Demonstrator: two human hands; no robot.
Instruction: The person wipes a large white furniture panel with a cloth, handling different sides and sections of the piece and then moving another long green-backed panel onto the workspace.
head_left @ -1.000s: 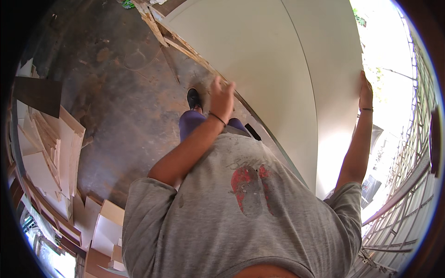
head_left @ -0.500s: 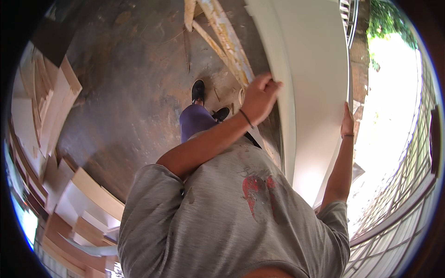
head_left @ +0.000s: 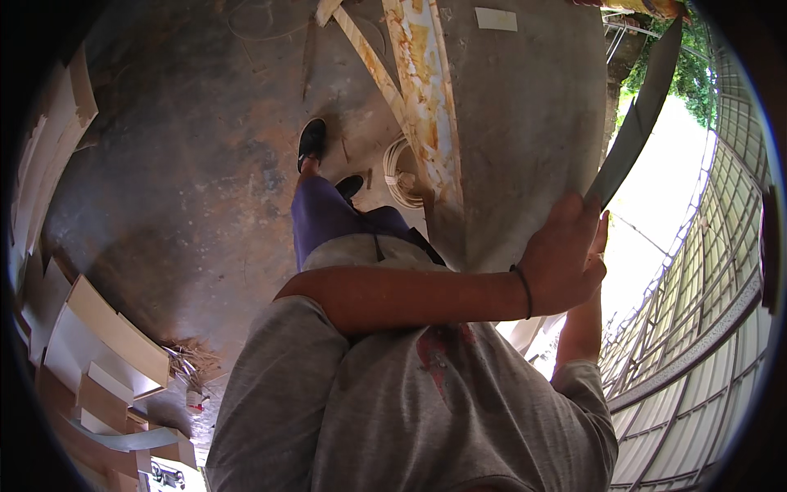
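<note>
My left hand (head_left: 566, 258) grips the near edge of the large flat panel (head_left: 525, 131), fingers curled over it. The panel stands on edge beside my legs, its long axis running away from me. My right hand sits behind the panel, its grip hidden. A coiled cord (head_left: 402, 172) lies left of the panel.

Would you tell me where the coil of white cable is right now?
In the head view, the coil of white cable lies on the floor at upper centre, beside the rusty beam, just right of the black shoes.

left arm crosses the chest, left hand (head_left: 566, 262) clenched; right forearm raised behind it
</note>
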